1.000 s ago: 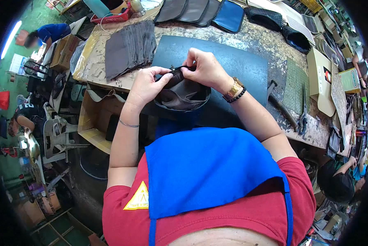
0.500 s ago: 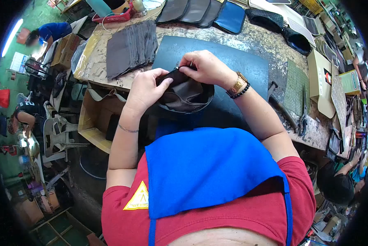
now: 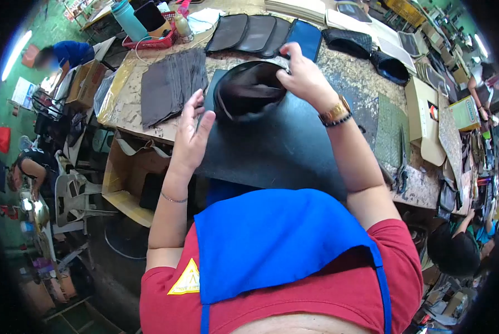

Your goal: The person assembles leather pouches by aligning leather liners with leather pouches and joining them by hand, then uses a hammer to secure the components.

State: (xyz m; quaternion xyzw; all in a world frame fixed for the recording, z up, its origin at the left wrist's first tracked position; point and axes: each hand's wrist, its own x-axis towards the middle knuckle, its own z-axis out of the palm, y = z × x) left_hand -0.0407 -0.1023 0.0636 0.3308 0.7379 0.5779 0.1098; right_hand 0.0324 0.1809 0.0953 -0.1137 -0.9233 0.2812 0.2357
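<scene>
The right hand (image 3: 304,78) is closed on the upper right edge of a dark brown fabric pouch (image 3: 248,92), fingers pinching its rim and holding it up over the desk (image 3: 349,58). The left hand (image 3: 191,136) is open, fingers spread and raised, with its fingertips just beside the pouch's left edge; whether they touch it cannot be told, and it grips nothing. The pouch hangs between the two hands, its mouth gaping and its folds slack, above a dark cutting mat (image 3: 283,145) that covers the near part of the desk.

Left of the pouch a stack of grey-brown fabric pieces (image 3: 169,83) lies fanned on the desk. Beyond it sits a red basket (image 3: 155,38) with dark items and a bottle in it, and a teal bottle (image 3: 126,18) stands just beside. Along the far edge lie several flat dark pouches and a blue one (image 3: 300,36). Below the desk's left end an open cardboard box (image 3: 128,181) holds a dark piece. To the right stands a tan cardboard box (image 3: 425,119).
</scene>
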